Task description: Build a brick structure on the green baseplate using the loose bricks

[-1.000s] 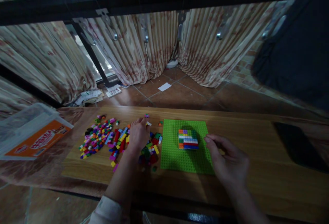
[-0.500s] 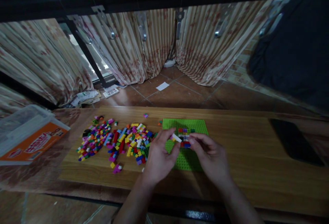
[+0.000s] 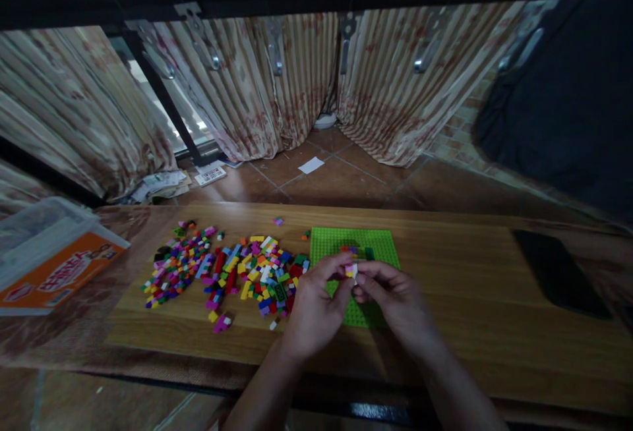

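Note:
My left hand (image 3: pixel 315 306) is closed, its thumb and fingertips pinching small toy building bricks (image 3: pixel 351 269) in white, pink and yellow. From the other side my right hand (image 3: pixel 403 302) grips the same little cluster between thumb and fingers. How the pieces join is too small to make out. Both hands are over a green studded baseplate (image 3: pixel 386 240). On the plate, red, purple and dark green bricks (image 3: pixel 350 249) show just beyond my fingertips; the hands hide the rest of them.
Left of the plate lies a spread of loose coloured bricks (image 3: pixel 270 266) on the wooden tabletop (image 3: pixel 484 299). A clear tub with an orange label (image 3: pixel 59 273) stands at the far left. Toward the right end rests a dark flat device (image 3: pixel 558 273). Striped curtains hang behind.
The fingertips of both hands have come together around the bricks. The white piece has been turned, and pink and yellow now show beside it. My right hand has shifted slightly left.

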A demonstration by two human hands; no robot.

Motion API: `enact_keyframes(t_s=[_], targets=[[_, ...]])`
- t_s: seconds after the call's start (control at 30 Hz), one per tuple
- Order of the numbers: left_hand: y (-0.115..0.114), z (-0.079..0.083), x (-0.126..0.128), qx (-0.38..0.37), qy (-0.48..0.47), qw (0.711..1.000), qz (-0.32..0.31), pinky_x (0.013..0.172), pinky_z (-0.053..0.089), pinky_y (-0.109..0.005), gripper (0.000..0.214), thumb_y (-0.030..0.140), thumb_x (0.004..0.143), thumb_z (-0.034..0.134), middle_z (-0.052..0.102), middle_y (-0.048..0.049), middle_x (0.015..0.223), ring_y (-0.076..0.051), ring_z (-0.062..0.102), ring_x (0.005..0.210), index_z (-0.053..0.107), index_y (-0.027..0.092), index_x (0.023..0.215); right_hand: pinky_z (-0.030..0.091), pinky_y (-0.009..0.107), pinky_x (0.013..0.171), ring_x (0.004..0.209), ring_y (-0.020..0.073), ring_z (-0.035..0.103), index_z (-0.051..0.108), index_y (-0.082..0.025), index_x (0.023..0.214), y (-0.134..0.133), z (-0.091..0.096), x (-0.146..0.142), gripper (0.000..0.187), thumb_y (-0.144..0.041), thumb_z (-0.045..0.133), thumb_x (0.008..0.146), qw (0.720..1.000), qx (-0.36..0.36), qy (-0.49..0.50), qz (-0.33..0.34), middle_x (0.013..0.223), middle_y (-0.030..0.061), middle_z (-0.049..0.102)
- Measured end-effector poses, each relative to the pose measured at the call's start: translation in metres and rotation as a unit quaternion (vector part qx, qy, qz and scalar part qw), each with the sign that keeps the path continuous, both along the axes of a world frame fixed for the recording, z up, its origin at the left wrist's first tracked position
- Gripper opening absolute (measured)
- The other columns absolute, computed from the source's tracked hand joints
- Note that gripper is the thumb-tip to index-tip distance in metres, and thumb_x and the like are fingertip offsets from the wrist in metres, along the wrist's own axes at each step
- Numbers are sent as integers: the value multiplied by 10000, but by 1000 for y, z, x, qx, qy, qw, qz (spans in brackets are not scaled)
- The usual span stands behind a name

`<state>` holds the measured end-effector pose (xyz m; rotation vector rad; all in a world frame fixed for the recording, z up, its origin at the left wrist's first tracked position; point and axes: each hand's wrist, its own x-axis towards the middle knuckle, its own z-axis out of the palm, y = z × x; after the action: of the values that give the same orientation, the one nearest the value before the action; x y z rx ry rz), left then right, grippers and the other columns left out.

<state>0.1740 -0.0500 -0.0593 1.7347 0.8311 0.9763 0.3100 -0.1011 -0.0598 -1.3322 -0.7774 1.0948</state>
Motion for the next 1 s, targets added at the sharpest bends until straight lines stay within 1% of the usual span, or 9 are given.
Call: enact_keyframes(t_s=[0.07, 0.13, 0.23, 0.33, 0.5, 0.57, 0.7, 0.9, 1.0], targets=[[0, 2, 0, -31, -32, 999, -6, 853, 543, -298, 302, 171, 868, 557, 709, -58, 1038, -162, 670, 921, 630, 217, 1157, 529, 254, 557, 574, 113, 593, 746, -207, 869, 0, 2, 0, 277, -411, 779, 684, 999, -15, 47, 3, 726, 24, 707], [1, 4, -1, -54, -58, 997, -7, 847, 543, -297, 284, 188, 885, 538, 715, -57, 1023, -164, 670, 923, 635, 213, 1151, 524, 244, 560, 591, 108, 589, 750, -213, 878, -1, 4, 0, 292, -406, 796, 664, 996, -23, 85, 6, 752, 28, 710], [2, 7, -2, -92, -88, 992, -4, 804, 549, -281, 250, 233, 905, 523, 718, -52, 1001, -156, 674, 883, 642, 202, 1122, 522, 244, 564, 593, 105, 582, 752, -218, 896, -1, 5, 0, 311, -411, 802, 657, 994, -28, 105, 10, 789, 34, 714], [2, 6, -1, -115, -100, 988, 4, 781, 546, -258, 228, 263, 885, 572, 715, -43, 968, -145, 670, 855, 647, 190, 1088, 525, 247, 571, 600, 107, 583, 750, -215, 906, 0, 5, -1, 324, -425, 798, 663, 996, -28, 87, 9, 791, 34, 708], [3, 1, 2, -114, -106, 987, 30, 754, 540, -240, 151, 245, 819, 659, 715, -23, 867, -137, 667, 805, 680, 178, 953, 523, 257, 592, 629, 117, 592, 738, -211, 933, 1, 1, -5, 330, -442, 768, 699, 999, -15, 45, 27, 802, 32, 697], [4, 1, 3, -122, -105, 986, 36, 728, 540, -237, 117, 235, 805, 664, 717, -20, 840, -135, 667, 775, 690, 176, 902, 509, 254, 580, 613, 114, 579, 738, -211, 908, 2, 0, -7, 301, -438, 758, 711, 999, -5, 27, 29, 760, 19, 684], [6, 4, 3, -171, -110, 979, 34, 637, 532, -229, 73, 227, 767, 679, 713, -15, 749, -129, 649, 671, 700, 162, 793, 468, 251, 521, 538, 111, 534, 735, -205, 831, 2, -2, -8, 270, -439, 755, 698, 1000, 6, -17, 20, 623, -11, 634], [7, 8, 4, -196, -87, 976, 28, 595, 510, -222, 64, 199, 735, 688, 697, -10, 666, -124, 621, 606, 723, 163, 695, 474, 245, 496, 521, 109, 534, 732, -202, 846, 1, 0, -5, 234, -413, 716, 745, 995, 15, -88, 36, 648, 3, 654], [6, 9, 5, -202, -97, 974, 29, 584, 502, -219, 61, 201, 723, 695, 695, -11, 656, -121, 613, 595, 728, 165, 687, 498, 243, 484, 514, 103, 542, 740, -206, 846, 0, 1, -4, 230, -403, 736, 727, 997, 8, -72, 38, 692, 13, 678]])
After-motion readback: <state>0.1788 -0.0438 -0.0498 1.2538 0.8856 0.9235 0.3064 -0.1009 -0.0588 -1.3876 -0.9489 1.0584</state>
